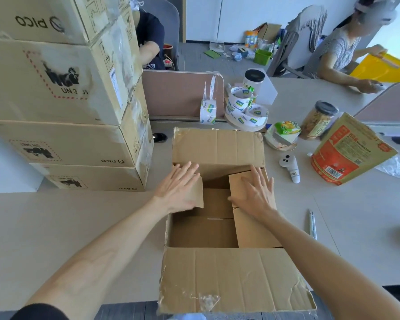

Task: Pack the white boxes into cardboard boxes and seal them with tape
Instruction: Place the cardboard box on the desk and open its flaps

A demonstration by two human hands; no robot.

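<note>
- Near flap (236,278) of the open cardboard box (171,229): folded outward toward the bottom edge of the frame, overhanging the edge of the desk (79,215). Torn tape remnants cling to it.
- Box interior, centre of the frame: brown cardboard surfaces (contents, if any, cannot be made out).
- Left hand (180,188), centre left: palm down on the left side flap (199,197). Its fingers (189,168) are straight and spread, pressing flat and gripping nothing.
- Right hand (256,192), centre right: palm down on the right side flap (237,183). Its fingers (259,174) are likewise extended and fanned, holding nothing.
- Pen (312,225): lying on the desk at the right, well apart from the box.
- Far flap (217,144): standing up behind both hands.
- White controller (290,167): on the desk, just right of the box.
- Orange pouch (351,151): right of the controller and leaning, with a lidded jar (319,120) behind it.
- Tape rolls (243,109): heaped just beyond the far flap. A single tape roll (207,112) stands on edge against the partition (176,93).
- Stack of closed cartons (56,88): upper left of the frame, resting on the desk beside the box.
- Second person (340,49): upper right of the frame, seated at the far side of the desk.
</note>
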